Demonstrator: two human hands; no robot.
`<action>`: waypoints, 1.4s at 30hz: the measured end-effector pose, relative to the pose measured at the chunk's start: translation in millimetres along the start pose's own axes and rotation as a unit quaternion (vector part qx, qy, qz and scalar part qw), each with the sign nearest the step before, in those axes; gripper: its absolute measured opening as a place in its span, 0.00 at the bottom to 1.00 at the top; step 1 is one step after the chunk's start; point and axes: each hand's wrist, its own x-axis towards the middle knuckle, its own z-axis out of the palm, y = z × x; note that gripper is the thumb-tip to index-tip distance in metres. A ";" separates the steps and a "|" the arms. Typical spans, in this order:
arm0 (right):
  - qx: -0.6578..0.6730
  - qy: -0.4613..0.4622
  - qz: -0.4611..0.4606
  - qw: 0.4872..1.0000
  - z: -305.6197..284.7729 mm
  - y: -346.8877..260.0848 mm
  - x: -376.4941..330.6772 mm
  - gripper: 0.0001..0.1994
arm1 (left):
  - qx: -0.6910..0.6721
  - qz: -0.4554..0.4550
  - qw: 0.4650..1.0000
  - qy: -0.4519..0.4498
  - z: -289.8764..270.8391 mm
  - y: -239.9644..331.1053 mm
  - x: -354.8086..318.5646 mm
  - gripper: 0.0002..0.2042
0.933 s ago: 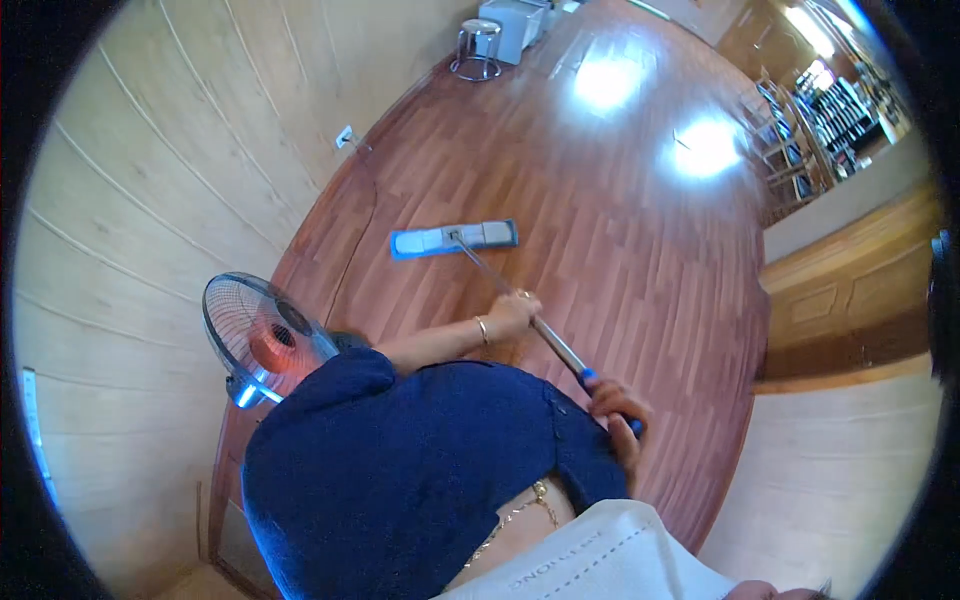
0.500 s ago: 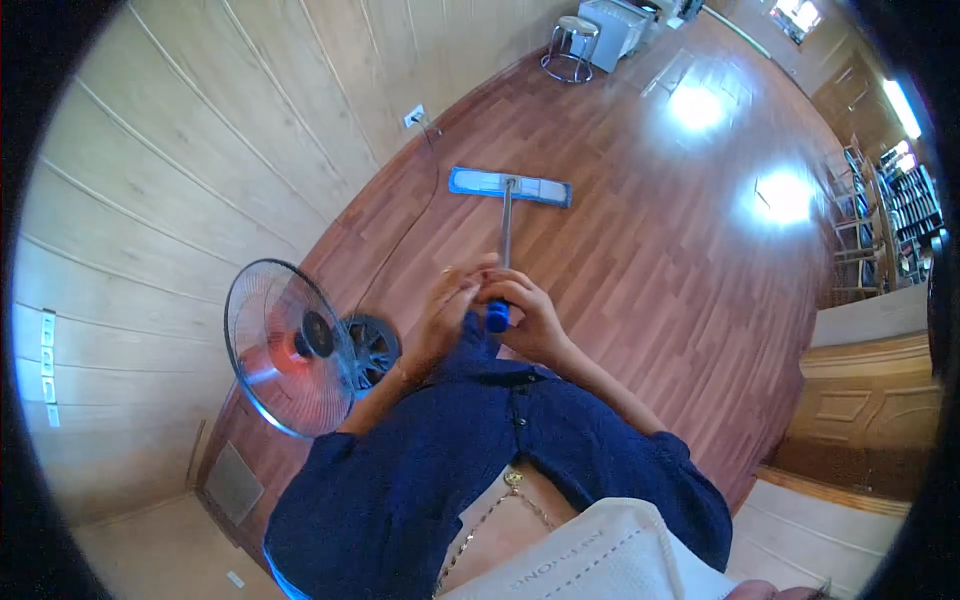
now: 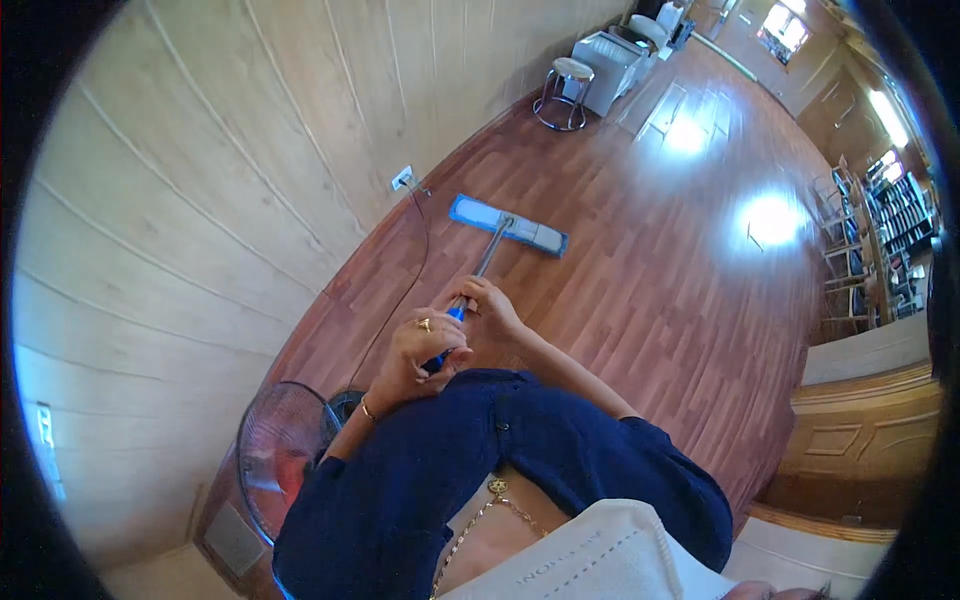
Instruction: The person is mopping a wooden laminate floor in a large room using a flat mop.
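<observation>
**Both hands on the mop handle, mop head flat on the floor by the wall**

From my feed, the biggest thing is the pale plank wall (image 3: 220, 170), filling the left half of the view. Against it runs the reddish wooden floor (image 3: 680, 300), with two bright patches of light far from the wall.

Next in size is the standing fan (image 3: 280, 470), down low in the view, close to the wall, its round cage facing up toward me. A dark cord (image 3: 415, 260) runs along the floor from the fan side up to a white socket (image 3: 402, 178) at the foot of the wall.

A metal stool (image 3: 566, 90) stands farther along the wall, just beside a pale cabinet (image 3: 615, 60).

The mop (image 3: 505, 225) lies with its flat blue head on the floor, near the wall and just past the socket. Its handle slants from the head back to me.

I see my left hand (image 3: 420, 350), with a ring and a bracelet, fingers wrapped tight round the blue grip at the handle's near end. My right hand (image 3: 490, 308) sits just above it on the handle, on the side away from the wall, fingers also curled closed round it. The two hands touch each other.
</observation>
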 end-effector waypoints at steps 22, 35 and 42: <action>-0.172 -0.133 0.093 0.972 -141.5 313.9 202.9 0.11 | -0.056 -0.197 0.976 -0.079 73.0 -220.0 195.7 0.14; -0.346 -0.062 0.111 0.930 -237.3 377.2 240.3 0.02 | -0.117 -0.121 0.945 -0.282 106.8 -269.5 334.7 0.17; -0.358 0.097 0.116 0.921 -256.2 321.9 237.0 0.03 | -0.242 -0.105 0.904 -0.338 67.1 -269.0 392.7 0.02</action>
